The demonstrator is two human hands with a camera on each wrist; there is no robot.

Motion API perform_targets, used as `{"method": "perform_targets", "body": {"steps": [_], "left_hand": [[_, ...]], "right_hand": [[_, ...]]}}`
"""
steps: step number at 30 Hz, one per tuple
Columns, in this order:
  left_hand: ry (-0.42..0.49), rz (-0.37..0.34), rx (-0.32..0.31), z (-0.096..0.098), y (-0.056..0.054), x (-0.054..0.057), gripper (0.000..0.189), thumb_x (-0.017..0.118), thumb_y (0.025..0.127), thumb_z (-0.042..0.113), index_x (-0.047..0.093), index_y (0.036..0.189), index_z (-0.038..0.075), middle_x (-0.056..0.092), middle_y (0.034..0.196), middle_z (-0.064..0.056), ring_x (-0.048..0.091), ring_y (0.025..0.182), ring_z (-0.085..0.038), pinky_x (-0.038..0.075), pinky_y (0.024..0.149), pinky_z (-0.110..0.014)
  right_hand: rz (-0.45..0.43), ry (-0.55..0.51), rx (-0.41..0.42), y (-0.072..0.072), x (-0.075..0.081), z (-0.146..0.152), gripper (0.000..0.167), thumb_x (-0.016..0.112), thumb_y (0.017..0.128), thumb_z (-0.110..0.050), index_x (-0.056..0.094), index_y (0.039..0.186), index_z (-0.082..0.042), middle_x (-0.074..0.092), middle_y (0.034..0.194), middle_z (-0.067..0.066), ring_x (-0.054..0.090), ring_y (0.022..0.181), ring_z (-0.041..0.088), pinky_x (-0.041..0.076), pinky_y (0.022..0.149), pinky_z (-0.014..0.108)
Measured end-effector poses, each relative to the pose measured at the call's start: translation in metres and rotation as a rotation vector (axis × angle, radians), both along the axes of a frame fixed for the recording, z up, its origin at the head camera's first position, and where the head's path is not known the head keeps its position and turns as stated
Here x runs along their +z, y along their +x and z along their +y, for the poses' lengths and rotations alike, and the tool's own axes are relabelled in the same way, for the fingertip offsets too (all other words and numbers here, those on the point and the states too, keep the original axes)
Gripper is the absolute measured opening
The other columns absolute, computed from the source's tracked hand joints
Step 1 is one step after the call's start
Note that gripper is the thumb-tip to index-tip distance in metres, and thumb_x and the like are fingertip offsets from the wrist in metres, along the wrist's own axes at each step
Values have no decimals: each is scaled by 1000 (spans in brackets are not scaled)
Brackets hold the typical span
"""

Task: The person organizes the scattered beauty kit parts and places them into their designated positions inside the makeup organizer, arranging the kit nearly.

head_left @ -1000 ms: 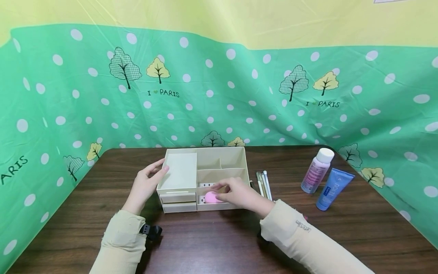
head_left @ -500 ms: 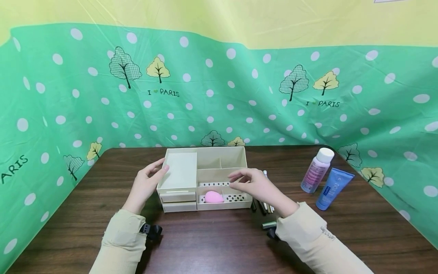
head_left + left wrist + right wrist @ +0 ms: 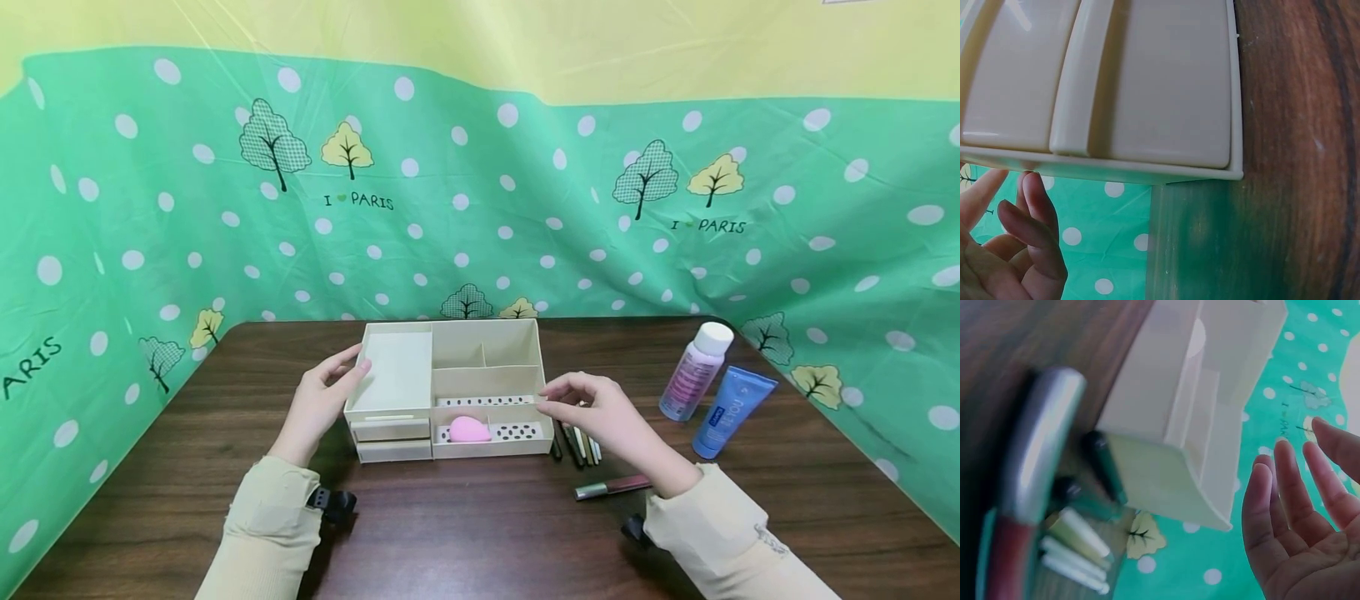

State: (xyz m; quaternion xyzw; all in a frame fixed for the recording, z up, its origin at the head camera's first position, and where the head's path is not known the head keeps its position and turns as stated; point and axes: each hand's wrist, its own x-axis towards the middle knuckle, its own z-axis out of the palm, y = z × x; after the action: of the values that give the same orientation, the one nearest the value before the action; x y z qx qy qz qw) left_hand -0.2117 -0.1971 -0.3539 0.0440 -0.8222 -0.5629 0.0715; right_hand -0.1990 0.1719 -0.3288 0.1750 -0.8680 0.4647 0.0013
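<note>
A cream desktop organizer [image 3: 393,371] stands in the middle of the table, with two drawers at its left front and open compartments on the right. My left hand [image 3: 321,408] touches its left side with the fingertips; the left wrist view shows the fingers loosely bent against the side wall [image 3: 1085,165]. In the front compartment lies a pink makeup sponge [image 3: 469,429]. Just off the organizer's right wall, my right hand [image 3: 592,414] hovers, holding nothing, fingers relaxed and apart in the right wrist view. Below it several slim pens or brushes [image 3: 582,446] lie on the table.
A tube with a silver end and a dark red body [image 3: 611,487] lies under the right forearm. Farther right stand a pink-purple bottle with a white cap [image 3: 696,375] and a blue squeeze tube [image 3: 731,415]. A green dotted curtain [image 3: 480,200] hangs behind the table.
My right hand has let go of the pink makeup sponge, left in the front compartment, and moved right past the organizer's wall. The left hand has stayed in place.
</note>
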Motion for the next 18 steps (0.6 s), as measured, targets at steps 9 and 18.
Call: {"method": "perform_targets", "body": {"steps": [9,18], "left_hand": [[-4,10,-3,-1,-1,-1,55,61,97,42,53,145,17,59,126,-19,55,83,-10,48,66,-24],[4,38,9,1,-1,-3,55,63,95,43,55,142,16,60,117,-16,55,78,-13,48,63,-25]], "right_hand": [[15,96,-19,13,-8,21,23,75,88,-25,73,102,-7,71,90,3,58,74,8,48,65,25],[-9,182,3,19,-18,37,22,76,86,-27,72,96,-8,67,81,-2,59,73,9,48,66,25]]}}
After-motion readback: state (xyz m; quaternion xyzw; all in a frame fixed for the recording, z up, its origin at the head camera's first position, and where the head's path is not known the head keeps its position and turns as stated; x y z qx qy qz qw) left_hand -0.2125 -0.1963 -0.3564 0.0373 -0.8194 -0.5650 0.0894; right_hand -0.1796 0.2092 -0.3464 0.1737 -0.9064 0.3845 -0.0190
